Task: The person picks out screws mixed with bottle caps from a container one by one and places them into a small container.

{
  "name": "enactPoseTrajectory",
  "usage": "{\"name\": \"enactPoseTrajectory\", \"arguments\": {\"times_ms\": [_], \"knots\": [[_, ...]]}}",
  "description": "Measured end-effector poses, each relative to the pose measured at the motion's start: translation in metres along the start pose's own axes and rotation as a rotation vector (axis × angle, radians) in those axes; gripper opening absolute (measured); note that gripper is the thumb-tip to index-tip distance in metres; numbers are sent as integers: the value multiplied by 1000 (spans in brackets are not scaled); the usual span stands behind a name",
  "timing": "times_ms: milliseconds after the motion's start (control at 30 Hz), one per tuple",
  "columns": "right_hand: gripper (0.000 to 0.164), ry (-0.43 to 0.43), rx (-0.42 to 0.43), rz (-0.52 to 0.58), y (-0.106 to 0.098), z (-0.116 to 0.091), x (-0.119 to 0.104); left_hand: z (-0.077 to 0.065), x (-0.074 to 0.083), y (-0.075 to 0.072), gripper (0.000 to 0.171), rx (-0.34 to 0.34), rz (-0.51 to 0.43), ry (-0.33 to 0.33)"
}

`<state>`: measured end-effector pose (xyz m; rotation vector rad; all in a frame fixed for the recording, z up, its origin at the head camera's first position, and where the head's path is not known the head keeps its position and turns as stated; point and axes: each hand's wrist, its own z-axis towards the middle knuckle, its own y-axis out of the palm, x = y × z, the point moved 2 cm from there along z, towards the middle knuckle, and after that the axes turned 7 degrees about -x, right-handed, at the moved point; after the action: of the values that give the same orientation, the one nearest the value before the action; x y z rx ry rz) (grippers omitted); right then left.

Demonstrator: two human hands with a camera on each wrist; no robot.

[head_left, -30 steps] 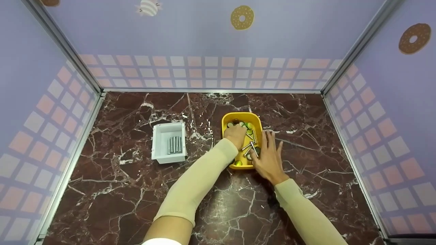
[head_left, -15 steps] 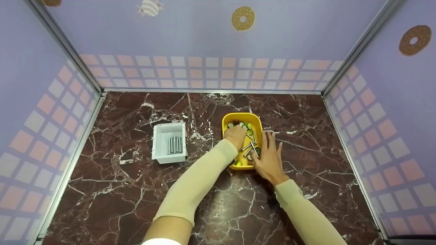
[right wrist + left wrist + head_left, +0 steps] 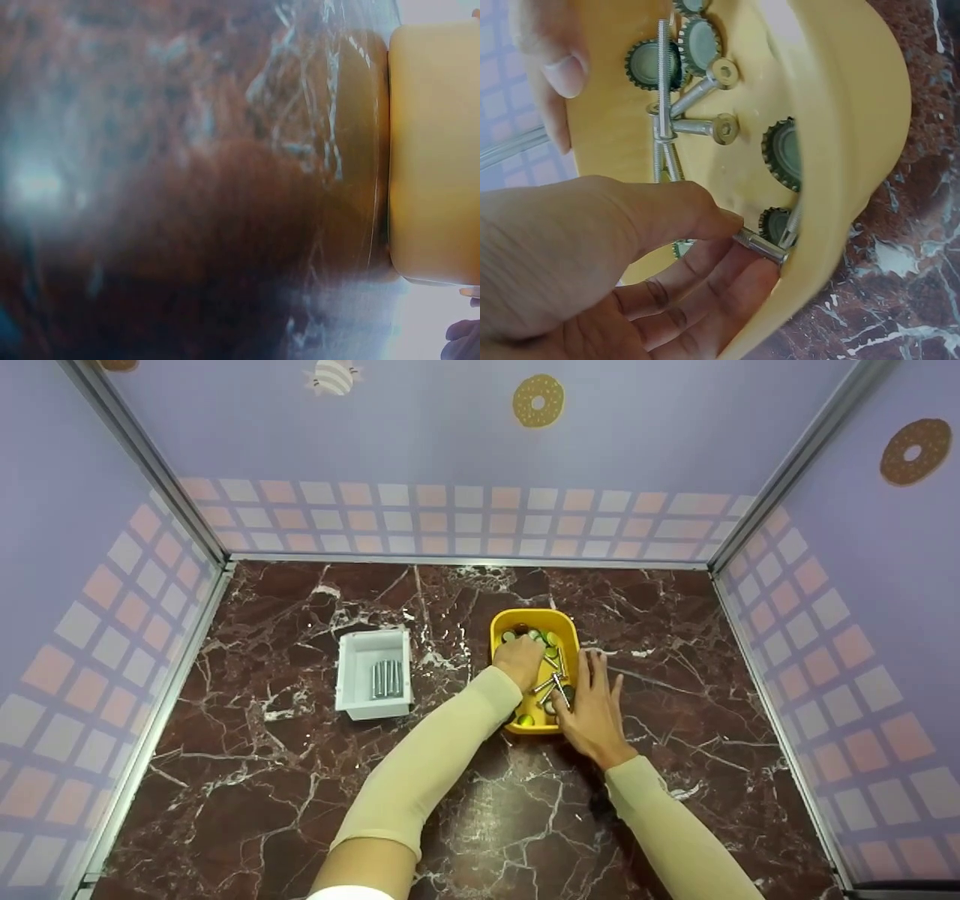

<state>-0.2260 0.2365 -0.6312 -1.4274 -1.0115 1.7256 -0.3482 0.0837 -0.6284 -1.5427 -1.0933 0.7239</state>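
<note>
Inside the far left part of a yellow bin (image 3: 534, 616), my left hand (image 3: 520, 658) pinches a silver bolt (image 3: 761, 246) between thumb and fingers, as the left wrist view shows. The bolt's outer end is close to the bin's wall. Loose bolts (image 3: 697, 126) and crimped bottle caps (image 3: 784, 156) lie in the same bin. My right hand (image 3: 594, 712) holds the bin's near right wall, with the thumb over the rim and the fingers along the outside. In the right wrist view, mostly the bin's outer wall (image 3: 435, 150) shows.
To the left stands a white bin (image 3: 375, 710) with several bolts (image 3: 387, 679) lined up side by side in it. Both bins are on a dark red marbled tabletop (image 3: 247, 780). Patterned lilac panels (image 3: 450, 442) enclose the back and sides.
Both hands stay in nearly the same place at the yellow bin. The head view shifts very slightly.
</note>
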Motion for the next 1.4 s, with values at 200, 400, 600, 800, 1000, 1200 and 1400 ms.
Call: {"name": "enactPoseTrajectory", "arguments": {"times_ms": [200,400,600,800,1000,1200,1400], "knots": [[95,4,-4,-5,0,0,-1,21,-12,27,25,86,-59,53],[95,7,-10,-10,-1,1,-1,22,-16,27,25,114,-92,58],[95,6,-7,-13,-1,2,-1,-39,0,-44,22,13,-133,28],[95,-5,7,-16,0,2,-1,-51,-8,-54,18,2,-228,51],[95,-6,1,-22,0,0,0,-71,-15,-65,9,18,-321,72],[97,-9,0,-13,-1,0,0,-95,-19,-85,26,21,-377,33],[95,-2,-11,-5,-1,0,-1,-100,-32,-88,12,19,-420,31]]}}
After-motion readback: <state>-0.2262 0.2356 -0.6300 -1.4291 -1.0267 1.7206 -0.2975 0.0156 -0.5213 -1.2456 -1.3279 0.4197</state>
